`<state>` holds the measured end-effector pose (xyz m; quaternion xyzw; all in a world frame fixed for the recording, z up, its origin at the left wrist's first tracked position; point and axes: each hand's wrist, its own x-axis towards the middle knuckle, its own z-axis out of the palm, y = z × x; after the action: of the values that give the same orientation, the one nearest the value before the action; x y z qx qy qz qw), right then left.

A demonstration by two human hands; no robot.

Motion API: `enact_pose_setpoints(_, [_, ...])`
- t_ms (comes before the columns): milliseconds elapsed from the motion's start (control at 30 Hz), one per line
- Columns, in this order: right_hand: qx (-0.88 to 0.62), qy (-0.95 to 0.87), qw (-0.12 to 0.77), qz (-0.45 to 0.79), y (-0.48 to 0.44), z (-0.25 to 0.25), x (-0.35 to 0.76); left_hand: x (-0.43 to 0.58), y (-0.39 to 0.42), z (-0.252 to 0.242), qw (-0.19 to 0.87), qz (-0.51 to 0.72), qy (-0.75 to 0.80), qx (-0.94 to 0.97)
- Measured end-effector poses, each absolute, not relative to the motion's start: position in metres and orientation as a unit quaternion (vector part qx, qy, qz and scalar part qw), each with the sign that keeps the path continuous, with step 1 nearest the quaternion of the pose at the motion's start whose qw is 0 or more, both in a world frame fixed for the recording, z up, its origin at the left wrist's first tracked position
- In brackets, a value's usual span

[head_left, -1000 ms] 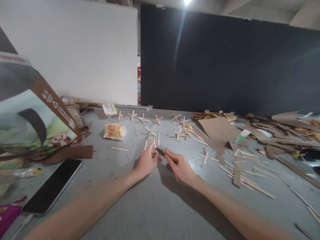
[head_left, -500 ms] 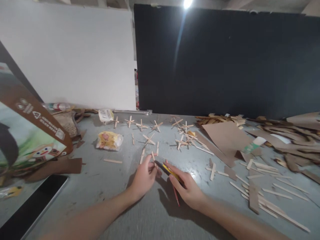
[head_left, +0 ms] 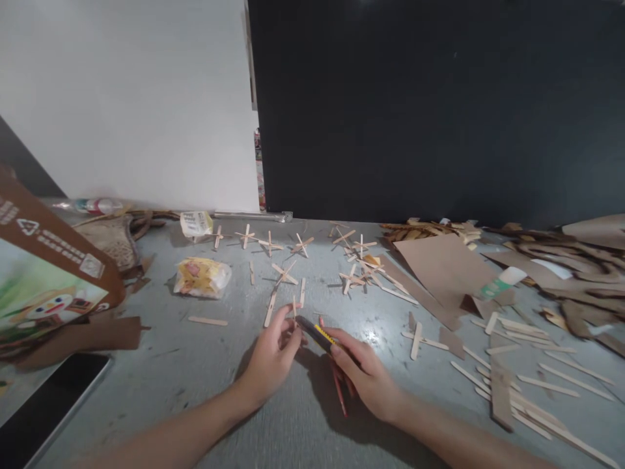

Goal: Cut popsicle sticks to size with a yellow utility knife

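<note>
- While the left hand (head_left: 271, 352) pinches a slim, pale wooden stick (head_left: 294, 306), partly hidden, just below frame centre, the right hand (head_left: 368, 374) grips a black-and-yellow tool (head_left: 317, 334) against it.
- Crossed sticks (head_left: 285, 274) sit mid-frame; a phone (head_left: 53, 407), lower left.

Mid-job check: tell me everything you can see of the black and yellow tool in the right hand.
The slim tool resembles a utility knife: black toward the front, with a ridged yellow strip behind, perhaps plastic. The right hand grips it and hides its rear. It slants above the table, front end pointing forward and left, close by the wooden stick in the left hand. Contact with the stick and any exposed blade can't be made out.
</note>
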<state>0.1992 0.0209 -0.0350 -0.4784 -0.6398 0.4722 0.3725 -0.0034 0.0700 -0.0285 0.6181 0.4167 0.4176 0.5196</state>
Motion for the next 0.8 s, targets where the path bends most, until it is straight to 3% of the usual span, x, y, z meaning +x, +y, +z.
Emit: enact_pose_setpoints(800, [-0.475, -0.617, 0.373, 0.504, 0.0224, -0.0325, 0.1975, -0.0002, 0.0713, -0.0287, 0.519, 0.398, 0.441, 0.615])
